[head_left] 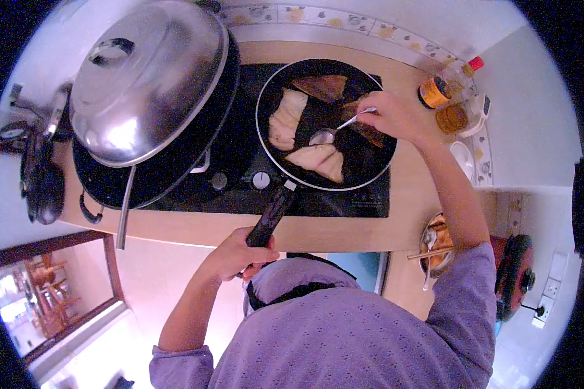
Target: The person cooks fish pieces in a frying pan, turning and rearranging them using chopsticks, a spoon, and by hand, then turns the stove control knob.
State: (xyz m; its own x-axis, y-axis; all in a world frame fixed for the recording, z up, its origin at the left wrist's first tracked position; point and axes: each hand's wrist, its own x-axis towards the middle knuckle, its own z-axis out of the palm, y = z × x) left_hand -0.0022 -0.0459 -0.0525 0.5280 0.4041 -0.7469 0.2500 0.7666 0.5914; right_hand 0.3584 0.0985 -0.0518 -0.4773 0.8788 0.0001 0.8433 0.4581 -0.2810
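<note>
My left hand is closed around the black handle of a frying pan that sits on the right side of the cooktop. In my right hand, above the pan's right side, is a metal spoon; its bowl is low over the pan's middle. Two pale pieces of food, perhaps fish, lie in the pan: one at the left and one at the front. A browned piece lies at the back. Another browned piece is partly hidden under my right hand.
A large wok with a domed metal lid stands left on the black cooktop. Jars stand at the back right. A bowl of food with chopsticks is near my right elbow. A red pot stands farther right.
</note>
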